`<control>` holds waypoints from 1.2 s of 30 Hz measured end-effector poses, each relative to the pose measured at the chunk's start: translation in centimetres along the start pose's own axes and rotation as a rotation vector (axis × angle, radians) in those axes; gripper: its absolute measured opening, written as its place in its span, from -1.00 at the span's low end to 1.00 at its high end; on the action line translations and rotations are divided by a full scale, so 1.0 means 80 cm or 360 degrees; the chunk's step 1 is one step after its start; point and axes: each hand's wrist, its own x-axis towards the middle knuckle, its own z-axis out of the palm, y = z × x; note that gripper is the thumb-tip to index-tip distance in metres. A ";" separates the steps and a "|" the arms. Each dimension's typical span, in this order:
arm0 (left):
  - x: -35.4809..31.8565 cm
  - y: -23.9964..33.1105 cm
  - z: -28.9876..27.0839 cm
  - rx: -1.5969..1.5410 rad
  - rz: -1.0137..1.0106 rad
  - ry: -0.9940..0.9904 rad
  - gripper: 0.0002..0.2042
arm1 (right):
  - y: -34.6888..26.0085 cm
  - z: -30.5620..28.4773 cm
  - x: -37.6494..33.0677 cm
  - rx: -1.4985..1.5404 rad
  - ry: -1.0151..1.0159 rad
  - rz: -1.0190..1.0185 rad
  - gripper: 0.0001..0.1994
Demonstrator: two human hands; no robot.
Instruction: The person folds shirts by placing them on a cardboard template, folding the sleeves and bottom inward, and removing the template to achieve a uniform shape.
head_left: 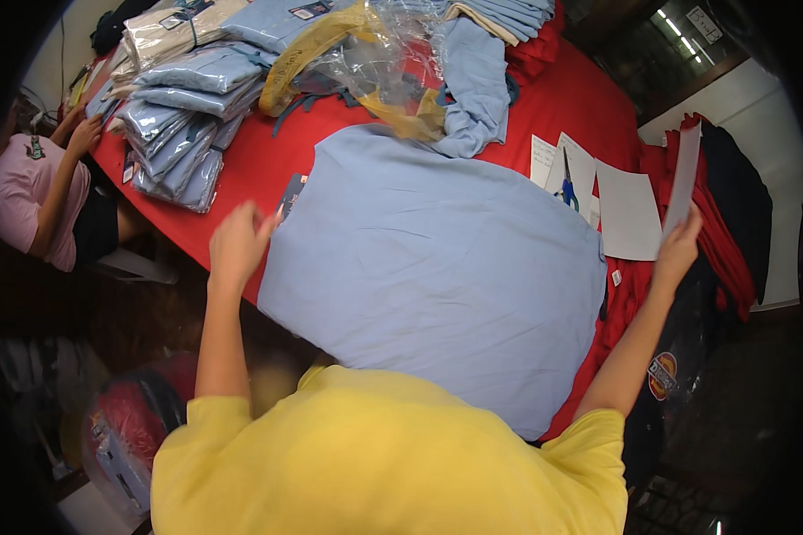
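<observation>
A light-blue cloth garment, apron-like in shape (428, 259), lies spread over the red-covered table (567, 98) in front of me. My left hand (239, 241) is raised beside its left edge, slightly blurred, thumb apart from the fingers and nothing visible in it. Close to that hand, a dark tag (291, 193) pokes out at the garment's edge. At the far right, my right hand (679, 242) grips a stiff white sheet (685, 174) by its lower end, tilted upright. Another white sheet (629, 212) lies just left of it.
Blue-handled scissors (568, 190) rest on papers. Bagged light-blue garments (183, 134) are stacked at the far left, with clear plastic and yellow tape (317, 49) beside them. A seated person in pink (40, 192) works at the left. Red and dark cloth (732, 205) is piled right.
</observation>
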 end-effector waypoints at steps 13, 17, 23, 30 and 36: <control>-0.054 -0.060 0.032 -0.0833 -0.0206 0.0120 -0.88 | -0.341 0.114 -0.370 0.0825 -0.1248 -0.1220 -0.49; -0.055 -0.078 0.040 -0.0778 -0.0095 0.0133 -0.83 | -0.335 0.110 -0.363 0.0878 -0.1420 -0.1234 -0.46; -0.045 -0.055 0.036 -0.0485 0.0122 0.0193 -0.77 | -0.336 0.102 -0.348 0.0847 -0.1676 -0.1151 -0.38; -0.003 0.038 0.090 -0.0068 0.0821 0.0487 -0.57 | -0.341 0.117 -0.290 0.1094 -0.1764 -0.1069 -0.59; 0.008 0.048 0.117 -0.0019 0.0769 0.0286 -0.42 | -0.233 0.259 -0.161 -0.0084 -0.0285 -0.0493 -0.70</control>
